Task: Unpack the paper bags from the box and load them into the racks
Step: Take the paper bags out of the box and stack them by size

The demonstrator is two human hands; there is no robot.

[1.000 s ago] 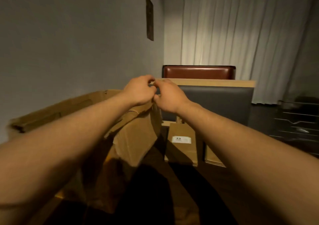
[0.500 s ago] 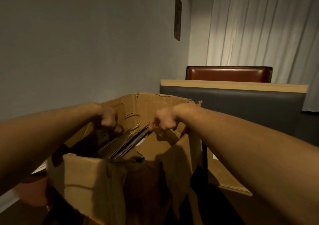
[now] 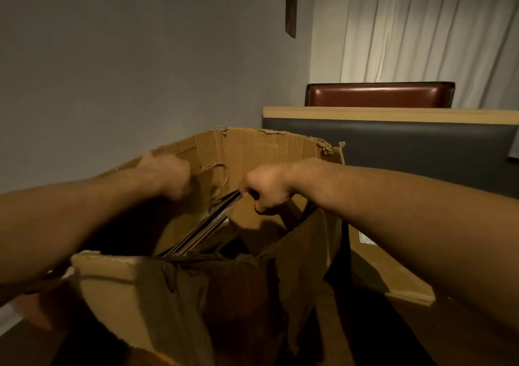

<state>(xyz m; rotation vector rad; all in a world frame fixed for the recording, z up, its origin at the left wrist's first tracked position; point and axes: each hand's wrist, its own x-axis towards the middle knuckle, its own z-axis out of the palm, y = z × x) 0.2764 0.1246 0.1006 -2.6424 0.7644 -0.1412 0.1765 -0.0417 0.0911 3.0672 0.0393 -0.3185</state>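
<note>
since 0.5 s ago both hands sit higher in the open box and the view has tipped closer to it. right hand (image 3: 268,190) is fisted, clamped on the top edge of a stack of flat brown paper bags (image 3: 202,229) that stands on edge inside the torn brown cardboard box (image 3: 252,152). stack runs from that hand down and toward the near box wall, tilted. left hand (image 3: 165,174) is blurred, curled at the far-left box wall; a twisted paper handle loop (image 3: 217,174) lies just right of it; cannot tell whether the hand grips it. beyond the right hand: dark grey padded partition with a pale wood cap (image 3: 393,140), red-brown leather seat back (image 3: 379,94), white curtain (image 3: 427,28). beyond the left hand: grey wall (image 3: 140,56).
</note>
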